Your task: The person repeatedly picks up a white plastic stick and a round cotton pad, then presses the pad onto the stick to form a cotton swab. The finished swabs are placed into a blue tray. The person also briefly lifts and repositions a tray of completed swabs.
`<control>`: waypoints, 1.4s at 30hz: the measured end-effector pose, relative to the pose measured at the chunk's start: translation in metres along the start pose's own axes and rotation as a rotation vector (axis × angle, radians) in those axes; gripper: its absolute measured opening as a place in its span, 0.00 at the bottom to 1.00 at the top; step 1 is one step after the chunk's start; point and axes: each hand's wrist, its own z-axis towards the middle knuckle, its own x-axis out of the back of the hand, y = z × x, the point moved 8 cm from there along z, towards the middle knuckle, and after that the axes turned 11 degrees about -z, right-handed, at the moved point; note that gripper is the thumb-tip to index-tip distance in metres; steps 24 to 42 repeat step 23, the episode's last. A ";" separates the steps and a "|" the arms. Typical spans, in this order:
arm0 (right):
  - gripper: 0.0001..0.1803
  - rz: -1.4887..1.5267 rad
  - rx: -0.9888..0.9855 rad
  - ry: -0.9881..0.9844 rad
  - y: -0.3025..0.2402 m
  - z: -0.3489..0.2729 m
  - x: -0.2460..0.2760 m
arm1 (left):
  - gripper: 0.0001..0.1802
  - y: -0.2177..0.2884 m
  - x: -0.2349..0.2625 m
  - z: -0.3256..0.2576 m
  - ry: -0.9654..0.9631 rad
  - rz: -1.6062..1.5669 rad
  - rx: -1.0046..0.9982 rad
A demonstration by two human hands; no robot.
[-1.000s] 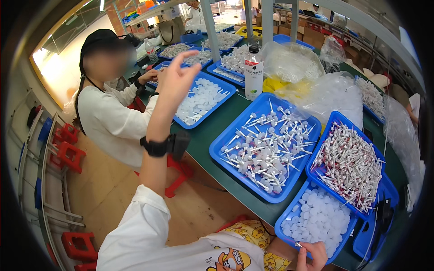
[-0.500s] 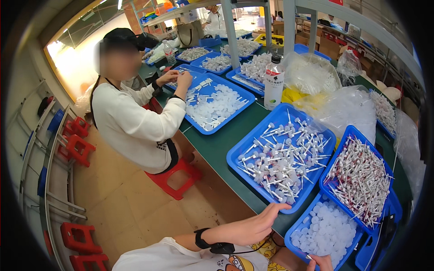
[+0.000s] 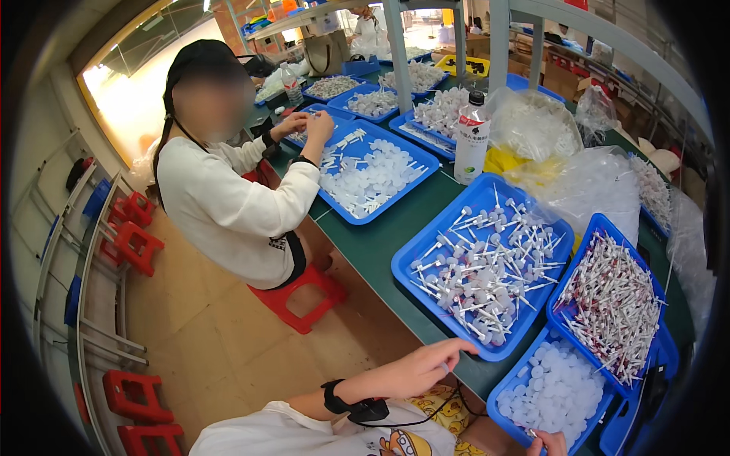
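My left hand [image 3: 426, 370] reaches in from the lower edge, fingers stretched out and open, holding nothing that I can see. Its fingertips are by the near edge of a blue tray [image 3: 404, 283], where white stick pieces with round translucent discs [image 3: 498, 266] lie heaped. At the lower right, my right hand [image 3: 553, 444] is partly cut off by the frame; its fingers pinch a small white piece [image 3: 530, 432]. Right beside it, a smaller blue tray [image 3: 498, 410] holds loose translucent white discs [image 3: 549, 387].
A blue tray [image 3: 559, 311] of thin white sticks overlaps the disc tray. Behind stand a bottle [image 3: 471, 140], plastic bags [image 3: 585, 182] and a shelf post [image 3: 498, 45]. To the left, a co-worker [image 3: 228, 197] on a red stool [image 3: 296, 300] works over another blue tray [image 3: 365, 218].
The view has shifted slightly, moving the trays rightward in the picture. My left fingertips have drawn back a little leftward from the tray's near corner. My right hand keeps its pinch.
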 end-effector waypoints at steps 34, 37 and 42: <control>0.08 -0.170 0.177 0.085 -0.050 -0.010 0.008 | 0.58 0.044 0.155 -0.096 0.472 -0.418 -0.432; 0.08 -0.170 0.177 0.085 -0.050 -0.010 0.008 | 0.58 0.044 0.155 -0.096 0.472 -0.418 -0.432; 0.08 -0.170 0.177 0.085 -0.050 -0.010 0.008 | 0.58 0.044 0.155 -0.096 0.472 -0.418 -0.432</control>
